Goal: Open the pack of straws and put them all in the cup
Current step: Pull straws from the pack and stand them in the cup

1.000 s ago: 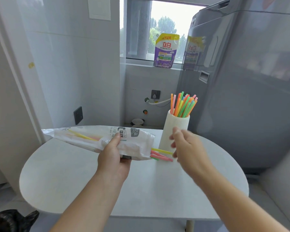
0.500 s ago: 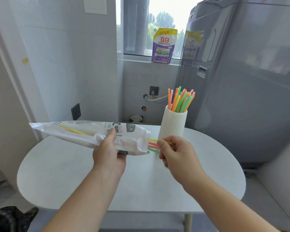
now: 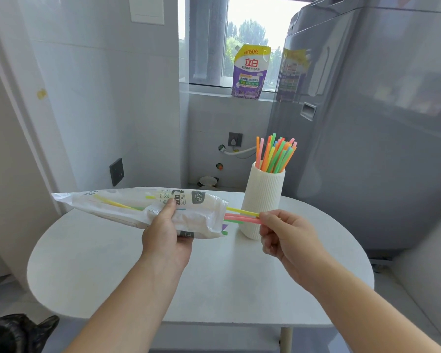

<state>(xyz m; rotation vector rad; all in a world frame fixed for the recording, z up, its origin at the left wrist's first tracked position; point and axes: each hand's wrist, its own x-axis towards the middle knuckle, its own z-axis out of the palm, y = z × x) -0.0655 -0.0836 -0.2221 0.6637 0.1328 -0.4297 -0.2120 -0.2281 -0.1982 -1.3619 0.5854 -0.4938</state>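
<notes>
Head view: the left hand [image 3: 164,239] grips a crinkly white plastic pack [image 3: 143,207] held level above the counter [image 3: 112,271]. The right hand [image 3: 285,235] pinches thin yellow, pink and green straws [image 3: 242,216] poking from the pack's open end, just before the ribbed white cup [image 3: 262,202] already bristling with straws.

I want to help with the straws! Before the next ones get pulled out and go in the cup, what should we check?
1. Pack held steady by left hand: ok.
2. Right hand pinching the poking-out straws: ok.
3. Pack's open end facing the cup: ok.
4. Cup upright on table: ok.
5. Room left among the straws in cup: cannot tell.
6. Number of straws left inside pack: cannot tell.
</notes>
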